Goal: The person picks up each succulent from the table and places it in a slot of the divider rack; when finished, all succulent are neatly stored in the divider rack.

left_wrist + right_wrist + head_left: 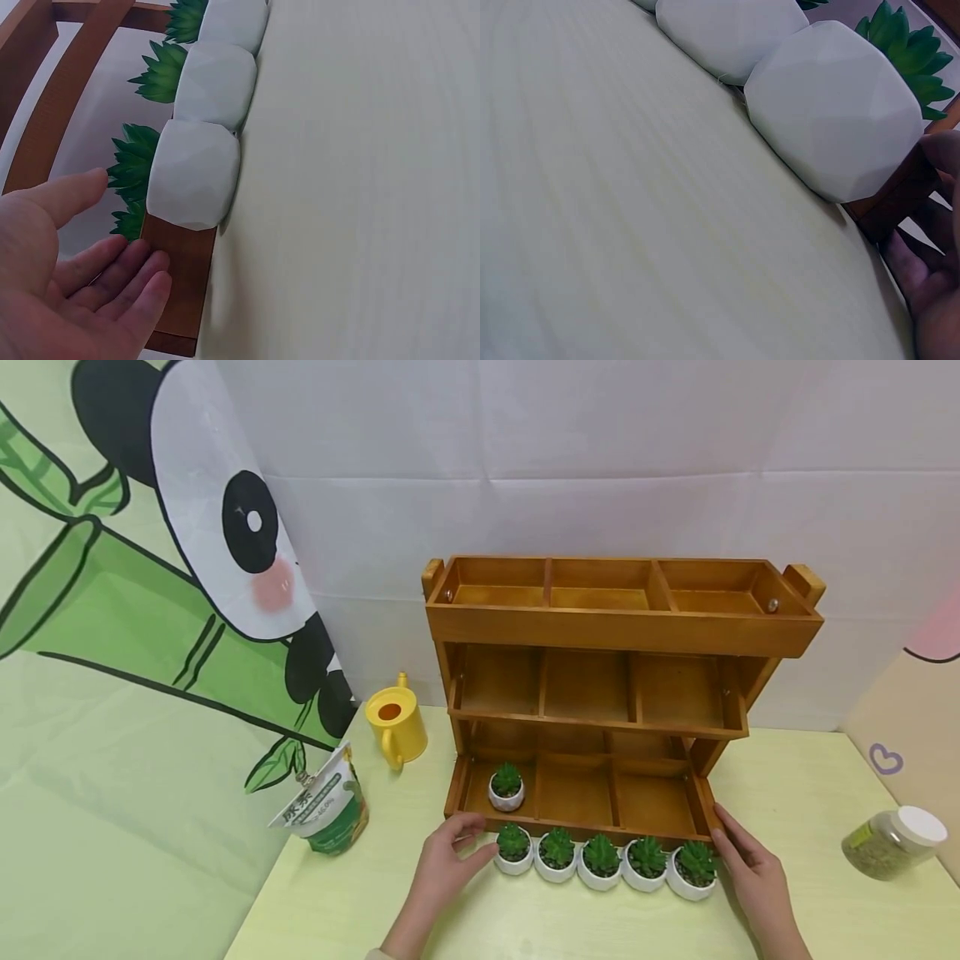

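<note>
A brown wooden tiered shelf [626, 629] stands on the table, its tiers split into compartments. In its bottom left compartment sits one small potted succulent [506, 787]. Several more potted succulents [601, 862] in white faceted pots stand in a row along the shelf's front. My left hand [447, 862] is at the shelf's front left corner, beside the leftmost pot [193, 174] of the row; its fingers are spread and hold nothing. My right hand [752, 872] touches the shelf's front right corner, close to the rightmost pot [832, 112]. Part of it is cut off in the right wrist view.
A yellow watering can [397, 724] stands left of the shelf, with a green and white pouch [327, 806] near the table's left edge. At the right lies a clear jar [892, 842] with a white lid. A pale cloth wall rises behind.
</note>
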Demonstrator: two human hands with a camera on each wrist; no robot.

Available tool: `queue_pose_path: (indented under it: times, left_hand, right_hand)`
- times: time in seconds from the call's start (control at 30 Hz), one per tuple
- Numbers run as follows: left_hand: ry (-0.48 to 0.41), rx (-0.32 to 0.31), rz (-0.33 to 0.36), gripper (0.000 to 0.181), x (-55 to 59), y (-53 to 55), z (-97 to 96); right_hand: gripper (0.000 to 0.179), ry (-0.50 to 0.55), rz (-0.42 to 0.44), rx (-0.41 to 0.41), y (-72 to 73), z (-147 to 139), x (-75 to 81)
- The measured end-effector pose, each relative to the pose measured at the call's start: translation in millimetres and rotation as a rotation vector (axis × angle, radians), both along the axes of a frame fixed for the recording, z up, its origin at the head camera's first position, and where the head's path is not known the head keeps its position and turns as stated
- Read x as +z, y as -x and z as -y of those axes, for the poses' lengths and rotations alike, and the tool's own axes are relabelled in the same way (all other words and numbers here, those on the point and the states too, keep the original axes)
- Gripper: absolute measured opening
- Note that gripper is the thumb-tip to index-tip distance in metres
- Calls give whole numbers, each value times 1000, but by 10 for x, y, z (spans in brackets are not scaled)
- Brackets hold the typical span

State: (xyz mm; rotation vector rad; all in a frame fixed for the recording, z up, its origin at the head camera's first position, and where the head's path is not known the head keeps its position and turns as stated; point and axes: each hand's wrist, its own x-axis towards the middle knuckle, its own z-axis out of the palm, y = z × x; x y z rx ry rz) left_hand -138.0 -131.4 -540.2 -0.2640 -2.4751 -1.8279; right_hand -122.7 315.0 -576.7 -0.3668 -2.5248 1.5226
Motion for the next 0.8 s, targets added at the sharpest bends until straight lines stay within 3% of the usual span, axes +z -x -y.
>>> queue_pose_path:
  times: [0.37, 0.8]
  left_hand:
    - [8, -61, 16, 48, -60, -27, -51]
    - [2, -76, 47, 58, -149, -39, -181]
  right_hand:
    - [55, 2, -11, -7, 0, -4, -17]
    - [55, 36, -17, -2, 14, -9, -44]
